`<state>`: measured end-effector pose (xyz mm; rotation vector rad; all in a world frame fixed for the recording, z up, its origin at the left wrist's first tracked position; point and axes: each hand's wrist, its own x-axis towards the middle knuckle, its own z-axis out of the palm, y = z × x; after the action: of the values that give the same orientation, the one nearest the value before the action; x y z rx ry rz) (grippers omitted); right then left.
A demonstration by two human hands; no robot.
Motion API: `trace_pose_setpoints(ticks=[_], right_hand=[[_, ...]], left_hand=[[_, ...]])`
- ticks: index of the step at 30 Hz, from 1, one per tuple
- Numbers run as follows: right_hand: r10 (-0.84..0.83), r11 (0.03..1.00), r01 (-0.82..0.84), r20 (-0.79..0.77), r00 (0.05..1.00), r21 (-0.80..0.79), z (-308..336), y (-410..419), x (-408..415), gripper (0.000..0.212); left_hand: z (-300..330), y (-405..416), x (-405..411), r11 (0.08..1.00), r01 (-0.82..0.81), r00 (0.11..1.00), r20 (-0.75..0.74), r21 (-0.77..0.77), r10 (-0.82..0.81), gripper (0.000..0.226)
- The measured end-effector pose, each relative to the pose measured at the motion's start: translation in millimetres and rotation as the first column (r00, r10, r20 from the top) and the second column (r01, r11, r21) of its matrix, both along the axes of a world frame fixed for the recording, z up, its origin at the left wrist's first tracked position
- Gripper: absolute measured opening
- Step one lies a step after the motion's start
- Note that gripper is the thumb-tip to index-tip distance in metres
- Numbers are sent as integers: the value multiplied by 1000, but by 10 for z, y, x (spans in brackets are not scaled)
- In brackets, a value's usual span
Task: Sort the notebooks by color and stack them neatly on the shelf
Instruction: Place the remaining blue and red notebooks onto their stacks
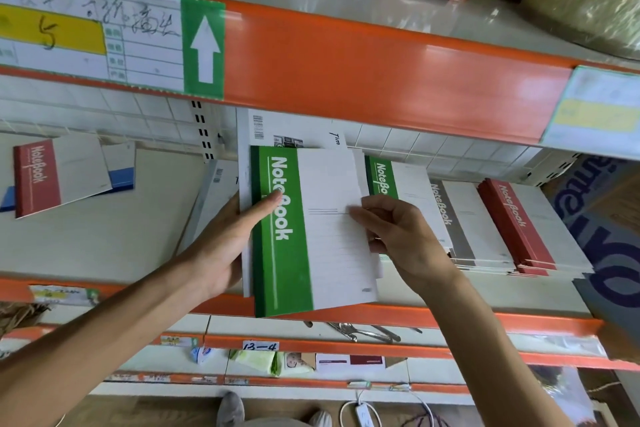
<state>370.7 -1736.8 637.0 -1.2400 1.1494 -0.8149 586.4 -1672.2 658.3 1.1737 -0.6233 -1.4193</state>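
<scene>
Head view: a green notebook (304, 232) sits at the centre of the frame, held tilted over the front edge of the shelf (114, 236), with a white-covered book (277, 132) behind it sticking out toward 12 o'clock. The left hand (228, 236), coming in from 8 o'clock, grasps the bundle along its spine side, thumb laid across the green band. The right hand (401, 236), from 4 o'clock, pinches the white half of the cover at its right edge, fingers curled round it.

At 3 o'clock from the held notebook a second green notebook (381, 180) lies on the shelf, partly hidden by the right hand. Beside it is a grey notebook stack (460, 222), then a red notebook stack (519, 218) further toward 3 o'clock. Well apart at 9 o'clock a lone red notebook (38, 177) rests on a blue notebook (123, 177), both still unsorted. An orange beam (381, 55) of the shelf above runs across at 12 o'clock.

The risks, as I judge them: the held notebook hangs past the shelf lip, so a loosened pinch could let it or the white book slide off toward the lower shelves. Setting the green one down while the white book is still behind it would mix the colours. Pushed in carelessly toward 3 o'clock, it could knock the grey stack askew.
</scene>
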Motion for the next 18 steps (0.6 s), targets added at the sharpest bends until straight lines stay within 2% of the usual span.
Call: trace_pose_setpoints(ticks=[4, 7, 10, 14, 17, 18], right_hand=[[-250, 965, 237, -106, 963, -115, -152, -405, -545, 9], [-420, 907, 398, -301, 856, -135, -305, -776, -1155, 21], [-445, 891, 448, -360, 820, -78, -495, -980, -1470, 26], [-427, 899, 432, -386, 818, -78, -527, -1095, -1454, 18], [-411, 907, 406, -442, 797, -111, -530, -1172, -1399, 4], [-417, 905, 406, -462, 783, -130, -534, -1195, -1379, 7]], left_hand=[[-17, -25, 53, 1000, -3, 999, -52, 8, 4, 30], [-55, -32, 142, 1000, -2, 998, -58, 8, 3, 25], [-78, -23, 206, 1000, -9, 999, -48, -2, 9, 17], [-97, 28, 272, 1000, -8, 1000, -3, 8, 8, 22], [-114, 54, 297, 999, -4, 1000, 7, 32, 4, 24], [-115, 62, 298, 999, -3, 1000, 8, 39, 3, 22]])
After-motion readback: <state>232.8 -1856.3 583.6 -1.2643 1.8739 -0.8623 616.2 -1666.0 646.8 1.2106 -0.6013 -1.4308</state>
